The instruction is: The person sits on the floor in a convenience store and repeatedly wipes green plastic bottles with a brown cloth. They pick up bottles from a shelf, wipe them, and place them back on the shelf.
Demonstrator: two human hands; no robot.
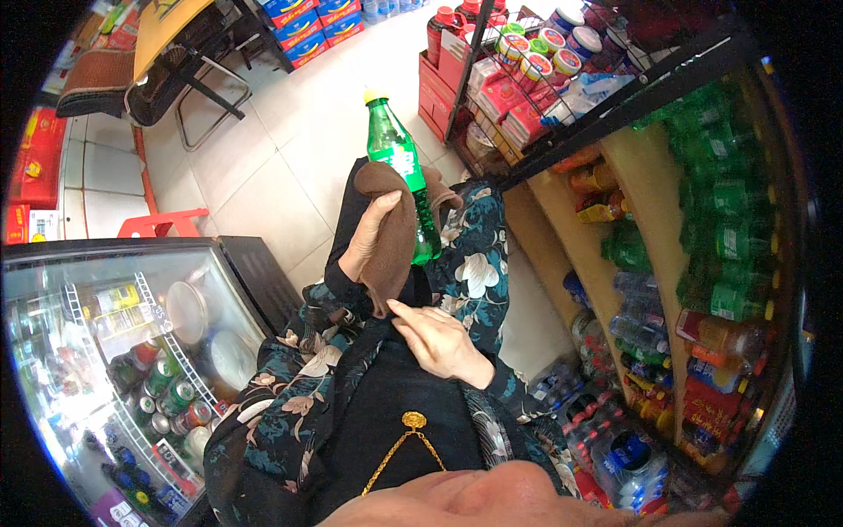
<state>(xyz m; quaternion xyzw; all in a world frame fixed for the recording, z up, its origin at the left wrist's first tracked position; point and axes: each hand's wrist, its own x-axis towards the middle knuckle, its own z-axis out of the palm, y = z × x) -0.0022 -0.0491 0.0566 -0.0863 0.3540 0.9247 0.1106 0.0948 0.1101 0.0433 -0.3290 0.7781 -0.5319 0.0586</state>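
A green plastic soda bottle (400, 148) with a yellow cap and a green label stands out in front of my body, cap end pointing away from me. My left hand (373, 230) grips it through a brown cloth (388, 240), which wraps around the bottle's near side and shows again on its far side. Only the thumb and the back of that hand are visible; the fingers are hidden by the cloth. Close to the cloth's lower corner is my right hand (441, 339), fingers extended and held near together. Whether its fingertips pinch the cloth, I cannot tell.
At right, a cooler's curved shelves (649, 217) hold many drink bottles. A glass-fronted fridge (118, 247) with cans stands at left. Beyond are a wire rack (500, 99) of packaged goods, stacked blue cartons (306, 29), a chair (99, 79) and a red plastic stool (164, 222).
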